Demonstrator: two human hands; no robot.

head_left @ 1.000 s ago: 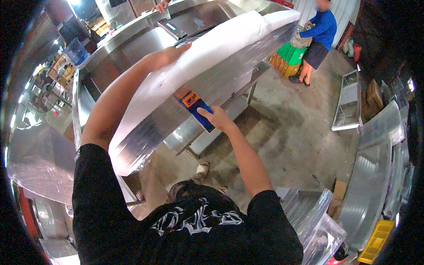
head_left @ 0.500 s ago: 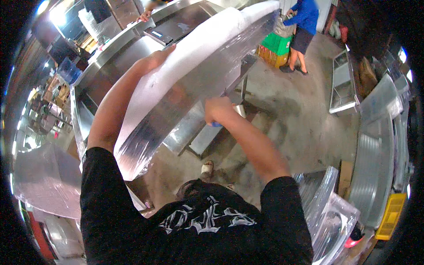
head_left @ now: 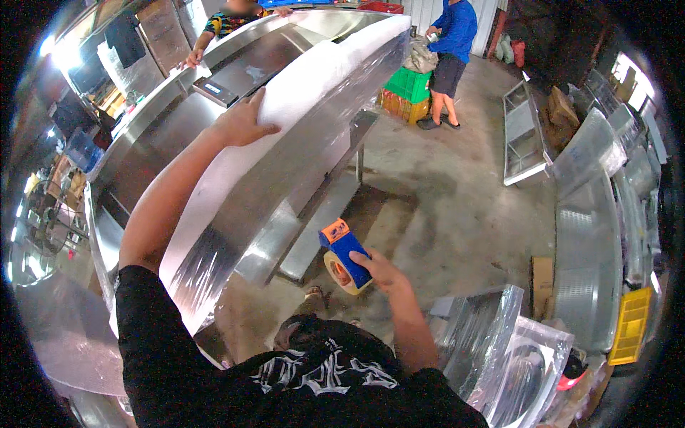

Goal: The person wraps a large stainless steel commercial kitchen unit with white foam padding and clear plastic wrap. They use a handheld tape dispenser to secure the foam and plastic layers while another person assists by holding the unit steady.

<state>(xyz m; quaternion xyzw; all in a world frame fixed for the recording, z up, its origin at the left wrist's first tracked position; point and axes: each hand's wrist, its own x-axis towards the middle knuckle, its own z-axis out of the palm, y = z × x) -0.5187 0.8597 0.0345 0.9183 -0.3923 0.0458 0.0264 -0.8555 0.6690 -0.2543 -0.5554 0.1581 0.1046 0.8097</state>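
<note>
A large stainless steel unit (head_left: 158, 118) stands in front of me, with white foam sheet (head_left: 321, 80) folded over its near edge. Clear plastic film (head_left: 207, 274) covers part of its near side. My left hand (head_left: 246, 123) lies on the foam along the upper edge, thumb and fingers apart. Lower right, away from the steel, my right hand (head_left: 384, 271) grips a blue and orange tape dispenser (head_left: 351, 251) carrying a wide tape roll (head_left: 330, 265). A dark flat object (head_left: 215, 93) rests on the unit just beyond my left hand.
Across the unit, a person's hand (head_left: 194, 58) touches its far rim. Another person in blue (head_left: 457, 32) stands by a green crate (head_left: 408, 87). A metal frame (head_left: 528, 132), film-wrapped panels (head_left: 492, 335) and a yellow crate (head_left: 630, 327) are at right.
My right hand has dropped down and away from the film-covered side, bringing the tape dispenser into plain sight. The left hand's fingers have spread on the foam. The view has shifted.
</note>
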